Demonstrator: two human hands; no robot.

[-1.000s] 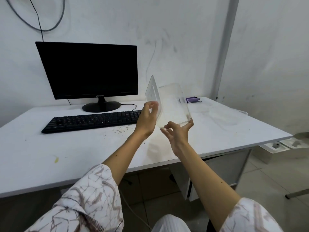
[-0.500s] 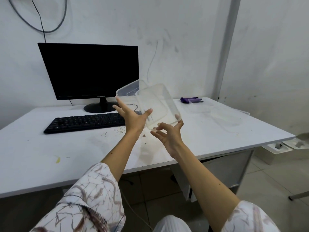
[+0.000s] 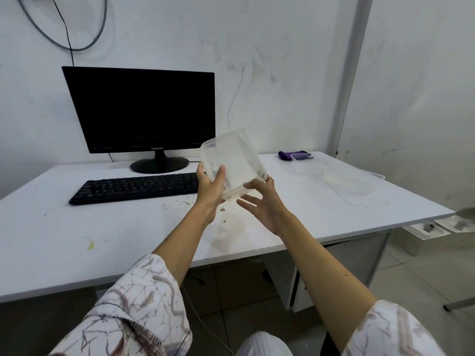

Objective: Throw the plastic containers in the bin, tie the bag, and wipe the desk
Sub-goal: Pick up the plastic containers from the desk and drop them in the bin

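I hold a clear plastic container (image 3: 234, 160) tilted in the air above the white desk (image 3: 77, 240), just right of the keyboard. My left hand (image 3: 209, 191) grips its left side, thumb across the front wall and fingers behind. My right hand (image 3: 264, 204) is below its lower right corner with fingers spread, the upper fingertips touching the bottom edge. Whether a second clear piece is nested inside I cannot tell. More clear plastic containers (image 3: 334, 176) lie on the desk's right part, hard to make out. Crumbs (image 3: 185, 201) and a faint stain (image 3: 231, 235) mark the desk under my hands.
A black monitor (image 3: 144, 111) stands at the back with a black keyboard (image 3: 133, 187) before it. A purple object (image 3: 289, 154) lies at the far right by a small clear tub (image 3: 300, 157). A yellow speck (image 3: 90, 244) lies on the near left. White trays (image 3: 434, 228) sit on the floor to the right.
A second ago the hands held two clear pieces opened apart; they have come together into one stack. The hands and the container shifted left, and the right hand's fingers spread open.
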